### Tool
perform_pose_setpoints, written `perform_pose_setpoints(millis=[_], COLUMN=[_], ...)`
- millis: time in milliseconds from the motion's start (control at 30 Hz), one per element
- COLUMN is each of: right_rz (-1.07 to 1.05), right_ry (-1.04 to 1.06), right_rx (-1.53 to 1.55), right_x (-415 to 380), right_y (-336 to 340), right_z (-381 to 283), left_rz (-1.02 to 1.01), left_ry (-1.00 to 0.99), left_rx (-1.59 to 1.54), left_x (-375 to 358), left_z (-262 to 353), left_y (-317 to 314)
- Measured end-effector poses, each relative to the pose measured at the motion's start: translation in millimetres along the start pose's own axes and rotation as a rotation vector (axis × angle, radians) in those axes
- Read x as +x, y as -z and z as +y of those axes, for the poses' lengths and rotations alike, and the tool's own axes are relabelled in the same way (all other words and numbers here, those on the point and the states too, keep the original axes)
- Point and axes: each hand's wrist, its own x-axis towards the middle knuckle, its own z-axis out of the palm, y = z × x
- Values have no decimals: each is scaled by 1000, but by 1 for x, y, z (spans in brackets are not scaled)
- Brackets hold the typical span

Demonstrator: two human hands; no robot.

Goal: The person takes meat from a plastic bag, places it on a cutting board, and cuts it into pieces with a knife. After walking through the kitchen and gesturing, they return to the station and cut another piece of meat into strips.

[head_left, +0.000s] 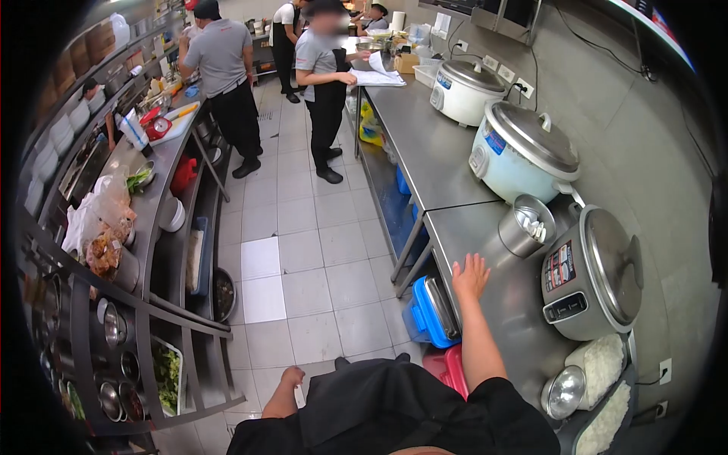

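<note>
My right hand [472,274] is stretched over the steel table [485,318], fingers spread, with nothing in it. Just beyond it stands a metal pot [525,226] with white-handled utensils inside. A large grey rice cooker [593,273] with its lid on is to the right of that pot. My left hand [292,377] hangs low beside my dark apron [371,406], its fingers curled. A small pale shape shows just under it, and I cannot make out whether it is held.
Two more rice cookers [527,145] [466,91] line the right wall. White rice [597,368] and a metal bowl [563,392] are at the near right. Blue [432,312] and red [449,369] containers sit below. Co-workers [322,83] [220,68] stand along the tiled aisle; shelving [144,318] runs left.
</note>
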Motion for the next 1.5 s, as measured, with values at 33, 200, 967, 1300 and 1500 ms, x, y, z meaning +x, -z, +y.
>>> perform_pose_setpoints(millis=[33, 200, 967, 1300, 1500], right_rz=[9, -30, -47, -38, -9], right_ry=[-5, 21, 91, 86, 102], right_rx=[6, 18, 42, 35, 44], right_x=[-1, -15, -51, -51, -51], right_y=[1, 18, 25, 23, 19], right_z=[2, 1, 6, 7, 9], left_rz=[29, 256, 36, 27, 35], left_ry=[-31, 100, -49, -120, 115], left_rx=[-63, -491, -117, -99, -317], left_x=[3, 0, 22, 22, 14], left_z=[8, 62, 36, 37, 44], left_y=[2, 7, 12, 15, 11])
